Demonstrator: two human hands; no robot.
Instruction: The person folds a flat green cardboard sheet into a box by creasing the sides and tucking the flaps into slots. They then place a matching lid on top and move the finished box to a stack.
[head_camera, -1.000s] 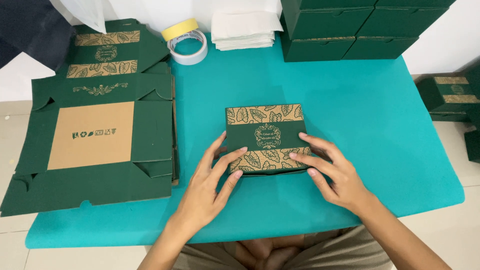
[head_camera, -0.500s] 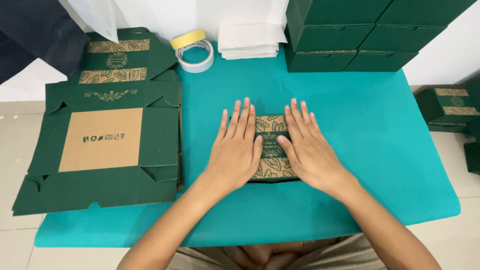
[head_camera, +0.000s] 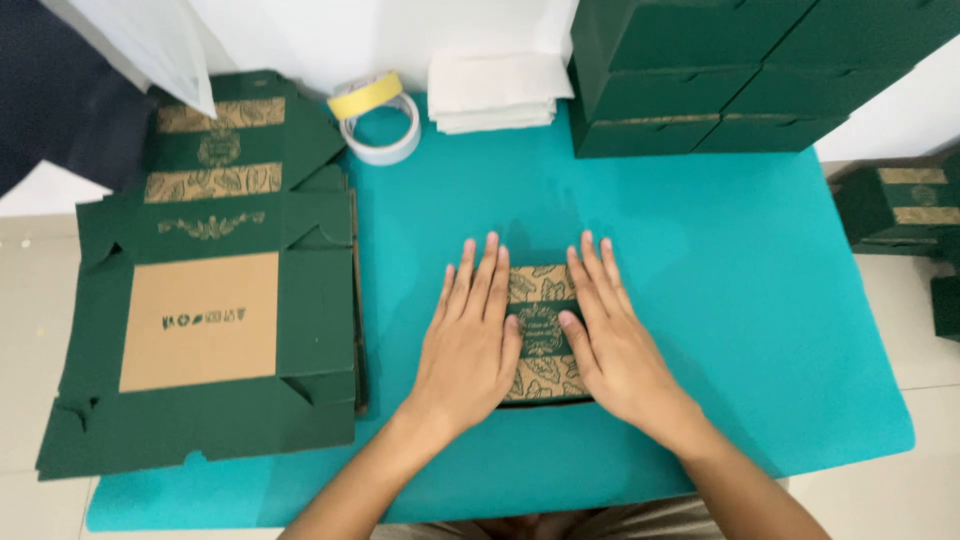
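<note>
I am pressing both palms flat on a small closed green box with gold leaf bands (head_camera: 541, 330), lying near the middle of the teal table (head_camera: 720, 300). My left hand (head_camera: 470, 340) is covering its left part, my right hand (head_camera: 615, 345) its right; fingers spread wide, gripping nothing. Contents are not showing. Left: a stack of unfolded green box blanks (head_camera: 210, 290). Far: tape rolls (head_camera: 382, 120), white sheets (head_camera: 495, 90), stacked closed green boxes (head_camera: 720, 80).
</note>
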